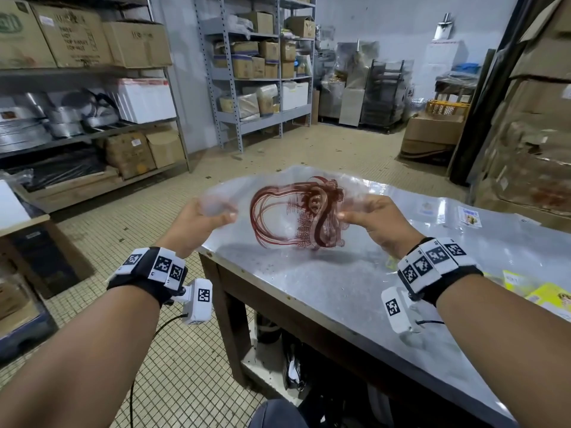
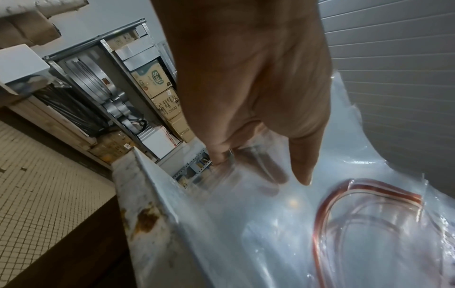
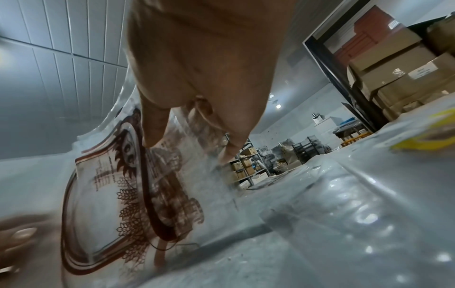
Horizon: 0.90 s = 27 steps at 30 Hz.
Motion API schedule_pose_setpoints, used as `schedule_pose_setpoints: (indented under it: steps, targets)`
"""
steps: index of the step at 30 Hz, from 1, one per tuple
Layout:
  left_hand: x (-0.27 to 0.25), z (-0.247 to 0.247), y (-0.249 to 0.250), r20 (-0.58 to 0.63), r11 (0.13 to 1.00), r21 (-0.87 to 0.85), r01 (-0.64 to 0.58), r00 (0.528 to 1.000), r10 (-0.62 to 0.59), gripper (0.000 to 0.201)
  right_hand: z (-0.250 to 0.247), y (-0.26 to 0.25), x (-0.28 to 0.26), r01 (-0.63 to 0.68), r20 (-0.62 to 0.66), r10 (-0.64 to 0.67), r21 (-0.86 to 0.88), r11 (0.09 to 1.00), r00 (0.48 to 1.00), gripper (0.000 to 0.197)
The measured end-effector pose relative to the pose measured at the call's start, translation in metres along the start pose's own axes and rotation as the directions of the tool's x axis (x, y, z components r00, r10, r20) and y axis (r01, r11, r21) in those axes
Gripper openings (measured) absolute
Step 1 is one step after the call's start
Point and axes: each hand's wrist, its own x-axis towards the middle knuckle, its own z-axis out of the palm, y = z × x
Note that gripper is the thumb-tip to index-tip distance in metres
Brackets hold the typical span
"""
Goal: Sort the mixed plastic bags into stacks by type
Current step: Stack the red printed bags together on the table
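Observation:
A clear plastic bag with a dark red printed emblem (image 1: 296,211) is held up between both hands above the near left corner of the metal table (image 1: 324,288). My left hand (image 1: 210,214) pinches its left edge, thumb on top. My right hand (image 1: 361,216) pinches its right edge. The left wrist view shows the bag (image 2: 344,224) curving below the left hand (image 2: 265,159). In the right wrist view the emblem (image 3: 138,194) fills the left side under the right hand (image 3: 187,140). Other clear bags (image 1: 463,217) lie flat on the far table, and yellow printed bags (image 1: 547,295) at the right.
Metal shelves with cardboard boxes (image 1: 74,35) stand left and at the back (image 1: 256,66). Stacked wrapped cartons (image 1: 531,118) rise at the right. The tiled floor (image 1: 154,211) lies to the left of the table. A low bench (image 1: 18,211) stands at the far left.

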Motion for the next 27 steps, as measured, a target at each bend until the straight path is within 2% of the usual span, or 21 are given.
schedule_pose_setpoints:
  steps: [3, 7, 10, 12, 14, 16, 19, 21, 22, 24, 27]
  targets:
    - [-0.001, 0.002, 0.004, -0.008, 1.000, 0.016, 0.012, 1.000, -0.012, 0.017, -0.003, 0.002, 0.000, -0.043, 0.031, 0.044, -0.015, 0.999, 0.999, 0.027]
    - [-0.001, 0.004, 0.004, -0.023, 0.996, 0.082, 0.031, 0.999, -0.029, 0.016, -0.002, 0.003, -0.001, -0.091, 0.033, 0.093, -0.046, 0.995, 0.995, 0.012]
    - [0.002, 0.008, 0.010, -0.060, 0.996, 0.069, 0.051, 0.997, -0.047, 0.014, -0.001, 0.001, 0.002, -0.114, -0.021, 0.114, -0.037, 0.993, 0.993, 0.009]
    - [0.010, 0.010, 0.021, -0.082, 0.997, 0.023, 0.080, 0.994, -0.078, 0.012, -0.003, -0.003, 0.007, -0.105, -0.050, 0.102, -0.078, 0.991, 0.994, 0.040]
    - [0.028, 0.011, 0.034, -0.071, 0.996, 0.009, 0.092, 0.993, -0.092, 0.012, -0.009, -0.013, 0.012, -0.115, -0.062, 0.110, -0.095, 0.989, 0.992, 0.066]
    - [0.049, 0.015, 0.049, -0.063, 0.995, 0.008, 0.099, 0.993, -0.098, 0.010, -0.018, -0.024, 0.019, -0.126, -0.098, 0.123, -0.028, 0.992, 0.988, 0.073]
    - [0.088, 0.028, 0.069, -0.050, 0.991, 0.057, 0.121, 0.992, -0.118, 0.011, -0.036, -0.040, 0.034, -0.143, -0.160, 0.145, 0.018, 0.989, 0.976, 0.062]
    - [0.117, 0.039, 0.079, -0.035, 0.988, 0.095, 0.121, 0.992, -0.118, 0.015, -0.047, -0.047, 0.050, -0.146, -0.196, 0.139, -0.019, 0.989, 0.971, 0.033]
    - [0.134, 0.046, 0.083, -0.040, 0.986, 0.113, 0.123, 0.992, -0.119, 0.016, -0.054, -0.048, 0.062, -0.149, -0.215, 0.142, -0.017, 0.989, 0.966, 0.025]
    - [0.167, 0.059, 0.090, -0.047, 0.975, 0.180, 0.126, 0.992, -0.120, 0.016, -0.068, -0.047, 0.088, -0.152, -0.260, 0.149, 0.007, 0.988, 0.954, 0.027]
    - [0.213, 0.081, 0.096, -0.006, 0.953, 0.280, 0.117, 0.993, -0.120, 0.017, -0.085, -0.039, 0.124, -0.162, -0.307, 0.132, -0.071, 0.984, 0.942, 0.054]
